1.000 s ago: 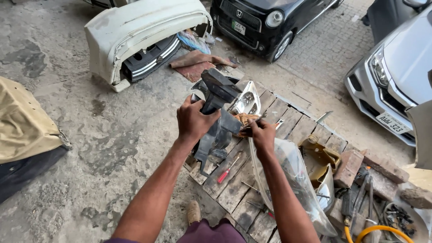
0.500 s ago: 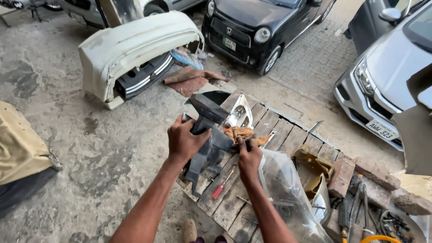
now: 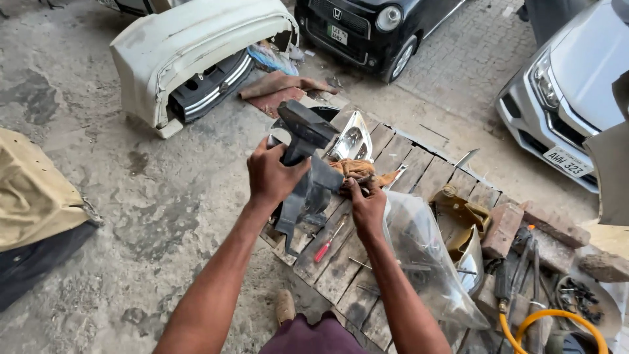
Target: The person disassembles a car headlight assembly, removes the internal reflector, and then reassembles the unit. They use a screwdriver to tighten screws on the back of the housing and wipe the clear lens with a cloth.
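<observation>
Black plastic car part [image 3: 308,177] is now tilting more upright versus 0.5 s ago. Left hand [image 3: 274,176] is gripping its middle; right hand [image 3: 367,206] is pinching its lower edge over the wooden pallet [image 3: 367,275]

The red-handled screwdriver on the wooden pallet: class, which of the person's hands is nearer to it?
Right. The right hand is just up and right of the red-handled screwdriver, gripping the black plastic part's lower edge. The left hand holds the part higher, farther up-left.
</observation>
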